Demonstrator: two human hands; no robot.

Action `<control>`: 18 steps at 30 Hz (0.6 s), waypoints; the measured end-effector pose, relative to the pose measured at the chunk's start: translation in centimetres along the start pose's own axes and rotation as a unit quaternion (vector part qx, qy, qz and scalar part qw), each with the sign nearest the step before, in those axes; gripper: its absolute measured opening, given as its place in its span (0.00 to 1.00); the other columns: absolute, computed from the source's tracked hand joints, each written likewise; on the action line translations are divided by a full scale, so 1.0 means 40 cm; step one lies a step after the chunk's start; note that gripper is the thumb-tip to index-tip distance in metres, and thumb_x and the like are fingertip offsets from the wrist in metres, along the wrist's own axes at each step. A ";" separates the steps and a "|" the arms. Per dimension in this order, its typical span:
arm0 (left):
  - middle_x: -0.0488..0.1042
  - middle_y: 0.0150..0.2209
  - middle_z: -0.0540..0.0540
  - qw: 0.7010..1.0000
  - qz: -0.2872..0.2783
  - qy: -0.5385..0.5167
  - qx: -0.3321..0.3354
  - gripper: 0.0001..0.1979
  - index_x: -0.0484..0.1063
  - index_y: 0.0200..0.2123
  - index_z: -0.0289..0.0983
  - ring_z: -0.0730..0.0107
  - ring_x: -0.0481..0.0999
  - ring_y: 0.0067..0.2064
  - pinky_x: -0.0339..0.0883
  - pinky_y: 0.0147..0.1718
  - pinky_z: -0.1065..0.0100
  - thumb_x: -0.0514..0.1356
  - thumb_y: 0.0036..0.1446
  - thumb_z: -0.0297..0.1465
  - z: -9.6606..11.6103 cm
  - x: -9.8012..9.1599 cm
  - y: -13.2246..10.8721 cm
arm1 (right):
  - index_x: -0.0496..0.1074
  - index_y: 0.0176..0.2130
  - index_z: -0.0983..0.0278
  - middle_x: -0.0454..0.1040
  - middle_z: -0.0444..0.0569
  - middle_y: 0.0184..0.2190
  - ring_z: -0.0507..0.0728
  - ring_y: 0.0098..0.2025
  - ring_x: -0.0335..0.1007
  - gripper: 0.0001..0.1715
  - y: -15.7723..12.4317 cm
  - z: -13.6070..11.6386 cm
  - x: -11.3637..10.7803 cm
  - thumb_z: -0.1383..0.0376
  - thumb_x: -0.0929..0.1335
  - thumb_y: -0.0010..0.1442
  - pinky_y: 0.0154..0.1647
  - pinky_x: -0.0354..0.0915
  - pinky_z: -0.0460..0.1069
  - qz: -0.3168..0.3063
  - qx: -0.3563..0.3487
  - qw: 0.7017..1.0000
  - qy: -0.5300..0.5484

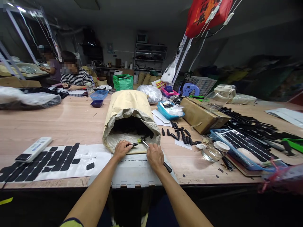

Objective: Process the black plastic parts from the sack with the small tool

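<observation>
My left hand [121, 149] is closed on a small black cylindrical part [134, 144], whose tip points right. In my right hand [155, 156] is a small hammer [145, 144] with a metal shaft, a yellowish head face and a black handle end showing below the fist. The hammer head is just right of the black part, with a small gap between them. Both hands are at the mouth of a paper sack [129, 101] lying on its side, its dark inside facing me. Under my wrists lies a pale grey mat [132, 173] at the table's front edge.
Several black cylindrical parts [182, 134] lie right of the sack, near a cardboard box [199, 115] and a clear jar [211, 154]. To the left are a sheet of black stickers [101, 160] and a white device [34, 149]. Two people [75, 75] sit at the back left.
</observation>
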State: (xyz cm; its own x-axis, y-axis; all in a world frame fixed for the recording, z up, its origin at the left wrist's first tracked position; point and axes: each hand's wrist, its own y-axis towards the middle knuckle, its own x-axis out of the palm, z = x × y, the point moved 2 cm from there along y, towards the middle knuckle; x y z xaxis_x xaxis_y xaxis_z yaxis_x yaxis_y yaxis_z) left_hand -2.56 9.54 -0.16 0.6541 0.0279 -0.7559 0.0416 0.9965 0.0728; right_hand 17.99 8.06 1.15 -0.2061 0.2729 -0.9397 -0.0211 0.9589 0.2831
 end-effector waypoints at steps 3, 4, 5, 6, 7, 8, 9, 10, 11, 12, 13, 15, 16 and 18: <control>0.77 0.37 0.47 0.999 0.008 -0.053 0.003 0.19 0.79 0.35 0.41 0.64 0.72 0.44 0.63 0.47 0.65 0.49 0.64 0.40 -0.010 -0.005 0.008 | 0.74 0.47 0.60 0.72 0.54 0.40 0.60 0.43 0.65 0.16 -0.011 0.002 0.026 0.66 0.61 0.64 0.38 0.57 0.51 0.019 -0.004 1.000 -0.016; 0.77 0.36 0.47 0.997 0.013 -0.077 0.000 0.21 0.78 0.34 0.40 0.64 0.73 0.43 0.64 0.46 0.65 0.47 0.64 0.40 -0.013 -0.008 0.009 | 0.73 0.48 0.60 0.72 0.54 0.40 0.60 0.43 0.65 0.17 -0.016 0.001 0.031 0.66 0.61 0.64 0.39 0.56 0.52 0.025 -0.005 0.999 -0.020; 0.77 0.36 0.46 0.995 0.019 -0.102 -0.005 0.23 0.78 0.34 0.39 0.64 0.74 0.42 0.65 0.45 0.65 0.45 0.65 0.40 -0.016 -0.009 0.010 | 0.73 0.49 0.61 0.72 0.54 0.41 0.61 0.43 0.64 0.17 -0.020 -0.001 0.034 0.66 0.60 0.65 0.39 0.56 0.52 0.028 -0.005 0.999 -0.023; 0.77 0.36 0.46 0.992 0.024 -0.125 -0.011 0.24 0.78 0.34 0.38 0.63 0.74 0.41 0.66 0.45 0.65 0.45 0.65 0.41 -0.019 -0.011 0.010 | 0.72 0.49 0.61 0.72 0.54 0.41 0.61 0.43 0.64 0.17 -0.023 -0.003 0.035 0.66 0.59 0.65 0.39 0.56 0.52 0.030 -0.006 0.999 -0.025; 0.77 0.36 0.46 0.989 0.027 -0.143 -0.017 0.24 0.78 0.34 0.38 0.63 0.74 0.41 0.66 0.44 0.65 0.45 0.64 0.42 -0.021 -0.012 0.009 | 0.72 0.49 0.61 0.71 0.54 0.41 0.61 0.43 0.64 0.17 -0.025 -0.005 0.035 0.66 0.59 0.65 0.39 0.55 0.52 0.029 -0.005 0.999 -0.027; 0.77 0.35 0.45 0.987 0.030 -0.156 -0.024 0.24 0.78 0.34 0.37 0.63 0.75 0.40 0.67 0.43 0.64 0.45 0.64 0.43 -0.023 -0.012 0.009 | 0.72 0.48 0.61 0.71 0.54 0.41 0.61 0.43 0.64 0.16 -0.026 -0.007 0.033 0.66 0.59 0.65 0.39 0.55 0.52 0.028 -0.005 0.999 -0.029; 0.77 0.35 0.45 0.985 0.032 -0.166 -0.029 0.25 0.77 0.34 0.37 0.63 0.75 0.40 0.67 0.43 0.64 0.45 0.63 0.44 -0.024 -0.012 0.008 | 0.72 0.48 0.61 0.71 0.54 0.41 0.61 0.43 0.64 0.16 -0.026 -0.008 0.031 0.66 0.60 0.65 0.39 0.55 0.52 0.027 -0.004 0.999 -0.031; 0.77 0.35 0.45 0.984 0.032 -0.174 -0.032 0.25 0.77 0.34 0.37 0.63 0.75 0.40 0.67 0.44 0.64 0.45 0.63 0.45 -0.024 -0.013 0.006 | 0.72 0.47 0.62 0.71 0.54 0.41 0.61 0.43 0.64 0.15 -0.026 -0.010 0.029 0.66 0.60 0.65 0.39 0.55 0.52 0.026 -0.004 0.999 -0.033; 0.77 0.35 0.45 0.982 0.031 -0.181 -0.034 0.25 0.77 0.34 0.37 0.62 0.75 0.40 0.67 0.44 0.63 0.45 0.62 0.45 -0.024 -0.013 0.006 | 0.72 0.46 0.62 0.71 0.54 0.41 0.61 0.43 0.64 0.15 -0.025 -0.010 0.027 0.66 0.60 0.65 0.39 0.55 0.52 0.027 -0.004 0.999 -0.035; 0.77 0.35 0.44 0.981 0.030 -0.188 -0.034 0.26 0.77 0.34 0.36 0.62 0.75 0.40 0.67 0.44 0.63 0.45 0.62 0.46 -0.023 -0.014 0.005 | 0.72 0.46 0.62 0.71 0.54 0.41 0.61 0.43 0.64 0.14 -0.025 -0.011 0.026 0.66 0.60 0.65 0.39 0.55 0.52 0.027 -0.003 0.999 -0.037; 0.77 0.35 0.44 0.980 0.030 -0.195 -0.034 0.26 0.77 0.34 0.36 0.62 0.75 0.40 0.67 0.44 0.63 0.45 0.61 0.47 -0.021 -0.015 0.004 | 0.72 0.46 0.62 0.71 0.54 0.41 0.61 0.43 0.64 0.14 -0.025 -0.012 0.025 0.66 0.60 0.66 0.38 0.55 0.52 0.027 -0.003 0.999 -0.039; 0.78 0.35 0.44 0.977 0.027 -0.210 -0.034 0.26 0.77 0.34 0.36 0.62 0.75 0.40 0.68 0.44 0.63 0.46 0.60 0.48 -0.017 -0.017 0.002 | 0.72 0.46 0.62 0.71 0.54 0.41 0.61 0.43 0.64 0.14 -0.025 -0.012 0.025 0.66 0.59 0.66 0.38 0.55 0.52 0.030 -0.003 0.999 -0.041; 0.78 0.35 0.44 0.975 0.026 -0.216 -0.036 0.26 0.76 0.34 0.36 0.62 0.75 0.40 0.68 0.44 0.63 0.46 0.60 0.48 -0.015 -0.019 0.001 | 0.71 0.46 0.62 0.71 0.54 0.41 0.61 0.43 0.64 0.14 -0.025 -0.013 0.026 0.67 0.60 0.66 0.38 0.54 0.52 0.031 -0.003 0.999 -0.041; 0.79 0.36 0.44 0.973 0.023 -0.226 -0.041 0.26 0.76 0.34 0.36 0.62 0.75 0.40 0.68 0.44 0.63 0.46 0.60 0.48 -0.010 -0.023 0.000 | 0.71 0.45 0.62 0.71 0.54 0.41 0.61 0.43 0.64 0.14 -0.025 -0.013 0.027 0.67 0.60 0.65 0.38 0.54 0.52 0.032 -0.002 0.999 -0.041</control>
State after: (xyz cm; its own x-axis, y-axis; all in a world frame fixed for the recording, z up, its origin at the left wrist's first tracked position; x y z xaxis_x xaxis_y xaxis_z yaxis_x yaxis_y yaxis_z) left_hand -3.46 9.54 0.26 0.9197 0.0538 -0.3890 -0.0443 0.9985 0.0332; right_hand 17.28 7.35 -0.03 -0.1266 0.3388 -0.9323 -0.0141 0.9392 0.3432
